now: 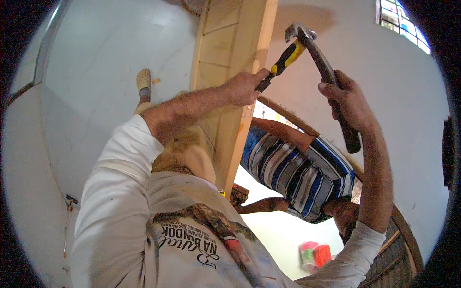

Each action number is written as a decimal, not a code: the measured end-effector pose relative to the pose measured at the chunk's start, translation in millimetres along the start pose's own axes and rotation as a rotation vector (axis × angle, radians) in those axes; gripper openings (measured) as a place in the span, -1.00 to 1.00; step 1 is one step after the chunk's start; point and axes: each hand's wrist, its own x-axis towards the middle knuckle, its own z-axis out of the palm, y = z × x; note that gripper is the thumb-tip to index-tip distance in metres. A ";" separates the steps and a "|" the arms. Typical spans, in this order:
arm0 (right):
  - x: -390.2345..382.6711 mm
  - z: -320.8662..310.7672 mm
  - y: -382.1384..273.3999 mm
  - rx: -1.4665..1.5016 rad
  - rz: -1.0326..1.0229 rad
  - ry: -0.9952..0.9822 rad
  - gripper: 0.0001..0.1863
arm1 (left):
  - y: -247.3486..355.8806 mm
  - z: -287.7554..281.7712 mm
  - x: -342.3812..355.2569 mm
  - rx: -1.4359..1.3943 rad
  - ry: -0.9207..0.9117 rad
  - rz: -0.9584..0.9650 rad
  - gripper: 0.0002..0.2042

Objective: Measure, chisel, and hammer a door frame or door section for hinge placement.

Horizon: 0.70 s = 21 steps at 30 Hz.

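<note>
My left hand point(247, 89) grips a chisel point(291, 54) with a black and yellow handle, low down by its blade, at the edge of a pale wooden door point(263, 38). The blade's tip is hidden, so I cannot tell how it meets the wood. My right hand point(348, 98) is wrapped round the dark handle of a claw hammer point(322, 62). The hammer's metal head is up at the butt of the chisel handle, touching it or very close.
A person in a striped shirt point(302, 173) is in the doorway beyond the door edge, one arm reaching toward it. A red and green bundle point(316, 254) lies behind them. A foot in a beige clog point(143, 80) rests on the tiled floor point(115, 43). A window point(403, 21) is at upper right.
</note>
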 end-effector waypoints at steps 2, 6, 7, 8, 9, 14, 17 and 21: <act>-5.5 -6.9 -5.9 0.036 0.007 0.041 -0.66 | -1.5 2.2 -0.3 -0.006 0.028 0.025 -0.43; 1.0 -12.1 -5.4 0.150 -0.100 0.109 -0.66 | -5.1 -2.9 1.4 -0.024 0.055 0.016 -0.42; 4.4 -7.3 -0.5 0.127 -0.110 0.113 -0.68 | -4.7 -2.5 2.0 -0.025 0.053 0.017 -0.42; 5.4 -2.6 0.5 0.048 -0.023 0.073 -0.68 | -4.2 -2.1 2.4 -0.006 0.054 0.022 -0.41; 5.8 -4.2 0.8 0.002 -0.018 0.032 -0.68 | -3.7 -1.7 2.6 0.013 0.055 0.027 -0.41; 7.7 -16.5 -6.8 0.058 -0.046 0.050 -0.66 | -5.3 2.3 0.1 -0.011 0.047 0.008 -0.41; 15.4 -10.2 -0.6 0.087 -0.108 0.100 -0.67 | -4.6 1.6 1.0 0.008 0.061 0.023 -0.41; 6.1 -11.7 -14.1 -0.054 -0.011 -0.025 -0.67 | 0.9 1.3 -2.1 0.009 -0.004 -0.055 -0.40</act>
